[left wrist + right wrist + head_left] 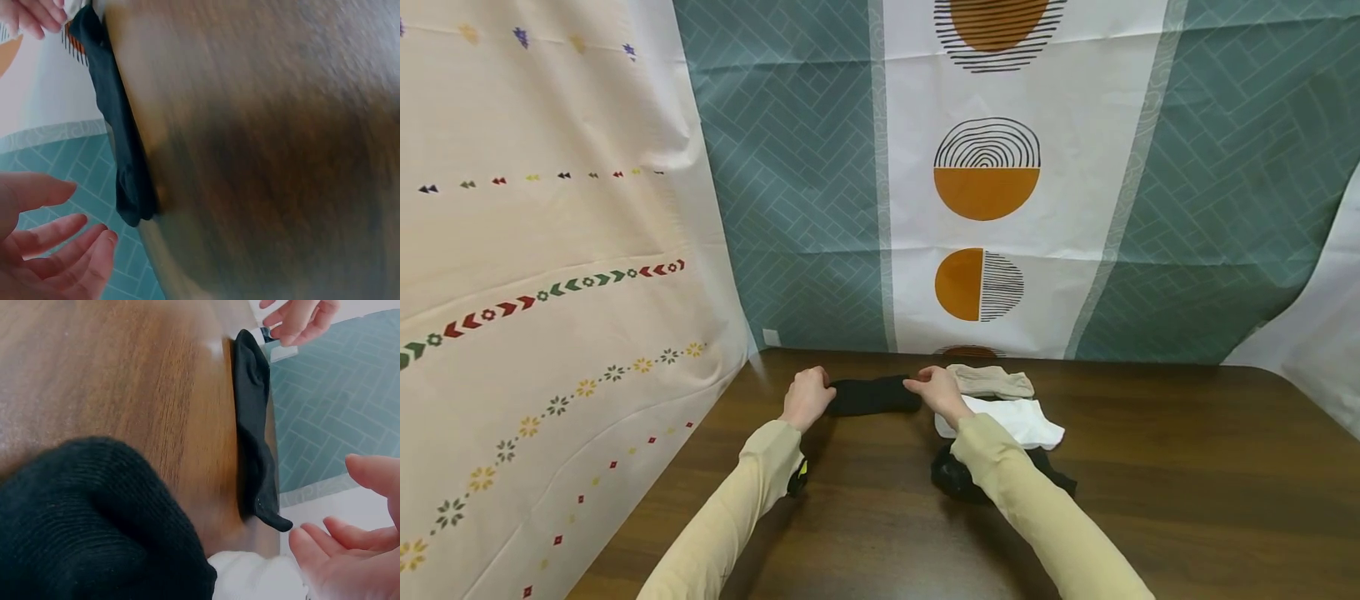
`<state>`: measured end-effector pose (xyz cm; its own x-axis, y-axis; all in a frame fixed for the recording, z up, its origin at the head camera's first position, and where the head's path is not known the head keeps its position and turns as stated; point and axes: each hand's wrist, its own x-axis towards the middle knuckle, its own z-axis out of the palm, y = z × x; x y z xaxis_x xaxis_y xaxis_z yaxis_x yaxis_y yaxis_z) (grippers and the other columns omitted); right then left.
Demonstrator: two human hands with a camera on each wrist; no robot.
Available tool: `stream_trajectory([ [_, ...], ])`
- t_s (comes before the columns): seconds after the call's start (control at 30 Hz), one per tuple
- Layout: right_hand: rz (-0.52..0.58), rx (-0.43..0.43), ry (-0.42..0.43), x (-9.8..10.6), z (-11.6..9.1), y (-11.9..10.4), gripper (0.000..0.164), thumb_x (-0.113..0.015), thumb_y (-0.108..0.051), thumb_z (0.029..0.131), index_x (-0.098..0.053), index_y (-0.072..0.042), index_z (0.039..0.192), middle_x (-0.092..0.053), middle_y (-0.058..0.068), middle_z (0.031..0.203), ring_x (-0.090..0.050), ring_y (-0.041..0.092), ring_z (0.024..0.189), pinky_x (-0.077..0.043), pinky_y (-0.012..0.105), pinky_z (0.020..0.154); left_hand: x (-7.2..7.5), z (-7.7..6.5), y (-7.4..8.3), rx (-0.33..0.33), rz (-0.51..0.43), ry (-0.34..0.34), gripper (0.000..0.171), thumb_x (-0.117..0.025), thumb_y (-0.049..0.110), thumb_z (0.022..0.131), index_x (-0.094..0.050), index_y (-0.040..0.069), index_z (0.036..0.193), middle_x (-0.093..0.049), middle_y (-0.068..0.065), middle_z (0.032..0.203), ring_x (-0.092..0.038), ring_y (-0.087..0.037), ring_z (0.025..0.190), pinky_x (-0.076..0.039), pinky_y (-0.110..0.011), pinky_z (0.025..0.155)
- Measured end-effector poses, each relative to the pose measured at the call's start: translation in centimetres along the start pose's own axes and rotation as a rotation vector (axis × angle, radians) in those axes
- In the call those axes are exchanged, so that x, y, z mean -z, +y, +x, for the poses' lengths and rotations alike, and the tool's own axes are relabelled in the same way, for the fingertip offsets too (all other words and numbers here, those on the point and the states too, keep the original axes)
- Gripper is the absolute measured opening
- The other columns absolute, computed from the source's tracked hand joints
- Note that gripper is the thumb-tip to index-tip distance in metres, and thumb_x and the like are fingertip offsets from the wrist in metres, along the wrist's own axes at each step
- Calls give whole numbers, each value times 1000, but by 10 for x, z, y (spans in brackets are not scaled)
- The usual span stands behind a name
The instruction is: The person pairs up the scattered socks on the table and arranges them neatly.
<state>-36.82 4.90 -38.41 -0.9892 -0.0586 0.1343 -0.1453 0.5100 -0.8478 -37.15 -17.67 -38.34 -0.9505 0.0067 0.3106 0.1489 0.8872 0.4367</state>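
A black sock (872,396) lies stretched sideways on the table between both hands. At its left end is my left hand (807,396); in the left wrist view the thumb and loosely bent fingers (59,256) stand apart, with a gap to the cloth. My right hand (942,392) is by the other end. The right wrist view has its fingertips (303,540) very near the sock's tip (281,523), thumb spread away and nothing pinched. Whether they touch it I cannot tell.
Right of the sock lie a beige sock (992,382), a white sock (1022,421) and a bunched black knit piece (951,475), partly under my right forearm. The wooden table (1180,450) ends at a patterned curtain (805,208) behind and a cream cloth (587,375) at left.
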Motion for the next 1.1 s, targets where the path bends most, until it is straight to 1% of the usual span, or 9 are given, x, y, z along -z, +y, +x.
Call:
stream_trajectory([
  [0.2, -49, -3, -30, -5, 6, 3, 48, -61, -19, 86, -47, 14, 117, -49, 26, 117, -46, 37, 108, -37, 42, 87, -3, -1, -2, 70, 39, -55, 30, -62, 10, 77, -43, 7, 54, -46, -5, 60, -47, -22, 55, -39, -37, 47],
  [0.37, -81, -32, -44, -9, 24, 12, 53, -63, -23, 85, -45, 12, 120, -47, 25, 120, -45, 37, 110, -37, 43, 88, -3, -2, -3, 111, 43, -78, 27, -62, 12, 79, -47, 6, 57, -51, -9, 63, -52, -25, 58, -42, -39, 50],
  [0.4, -92, 3, -38, -11, 32, 21, 56, -64, -28, 84, -47, 12, 118, -49, 25, 117, -48, 36, 106, -40, 40, 84, -3, -2, -3, 117, 42, -78, 27, -62, 12, 79, -47, 6, 57, -51, -9, 63, -52, -25, 58, -42, -40, 50],
  [0.5, -143, 6, -60, -14, 43, 30, 59, -66, -32, 81, -49, 12, 116, -51, 24, 114, -49, 35, 104, -41, 39, 82, -3, -2, -4, 128, 42, -84, 28, -61, 12, 79, -47, 6, 56, -50, -9, 61, -51, -25, 57, -42, -39, 49],
  [0.7, -205, -37, -120, -9, 22, 10, 39, -63, -20, 83, -53, 13, 100, -55, 22, 98, -53, 34, 92, -43, 40, 75, -4, -3, -6, 155, 47, -98, 27, -62, 13, 79, -50, 6, 56, -52, -9, 62, -53, -25, 58, -42, -40, 50],
  [0.8, -216, -14, -100, -15, 27, 19, 32, -62, -21, 84, -56, 10, 92, -55, 20, 90, -53, 32, 82, -43, 38, 69, -5, -2, -6, 160, 49, -103, 25, -61, 13, 79, -51, 6, 58, -53, -9, 64, -53, -26, 59, -43, -41, 50],
  [0.9, -223, 16, -63, -46, 84, 85, 40, -66, -32, 80, -58, 6, 91, -57, 17, 88, -54, 31, 79, -43, 39, 65, -5, -1, -5, 166, 48, -108, 23, -61, 13, 79, -51, 5, 59, -53, -9, 64, -54, -26, 59, -43, -41, 50],
  [1.03, -233, 108, 19, -103, 190, 207, 64, -67, -63, 64, -64, -4, 90, -61, 8, 86, -57, 27, 77, -44, 39, 60, -8, 1, -6, 163, 50, -98, 20, -60, 9, 79, -53, 3, 60, -55, -12, 66, -55, -28, 60, -43, -42, 50],
  [1.1, -225, 101, 21, -112, 207, 225, 65, -67, -67, 59, -66, -8, 85, -61, 3, 82, -56, 24, 76, -44, 38, 61, -10, 2, -7, 159, 51, -87, 18, -60, 6, 78, -54, 2, 62, -57, -15, 69, -57, -29, 62, -44, -42, 51],
])
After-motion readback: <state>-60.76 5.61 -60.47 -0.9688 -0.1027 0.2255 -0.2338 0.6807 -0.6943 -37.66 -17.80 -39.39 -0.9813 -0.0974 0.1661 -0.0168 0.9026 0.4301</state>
